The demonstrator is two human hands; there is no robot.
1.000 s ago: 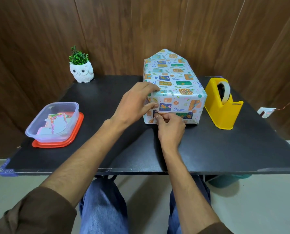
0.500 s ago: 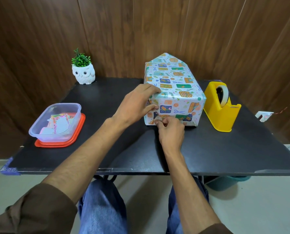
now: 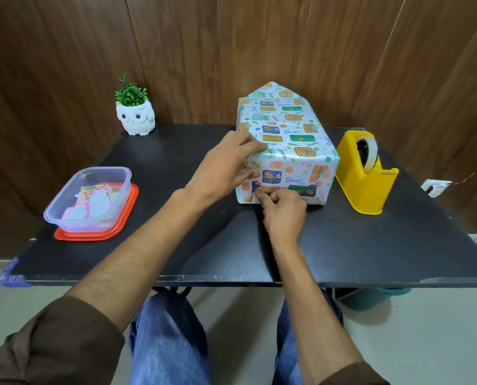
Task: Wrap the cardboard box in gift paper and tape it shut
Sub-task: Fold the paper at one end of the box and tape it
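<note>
A modest craft corner of a home or office room: dark wood-panelled walls (image 3: 65,65) close round a plain black table (image 3: 176,162), with a pale floor (image 3: 426,343) below. On the table stand a white owl planter (image 3: 135,120), a yellow tape dispenser (image 3: 365,176) and a plastic tub (image 3: 90,198) of paper scraps.

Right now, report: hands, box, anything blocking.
Left hand presses box corner. Right hand pinches paper low on near face. Far flap stands up. Tape dispenser stands clear.

A single wide-angle view is taken from the head — directed forward and down over the table (image 3: 343,245), with the left hand (image 3: 226,168) and right hand (image 3: 284,209) seen close.
</note>
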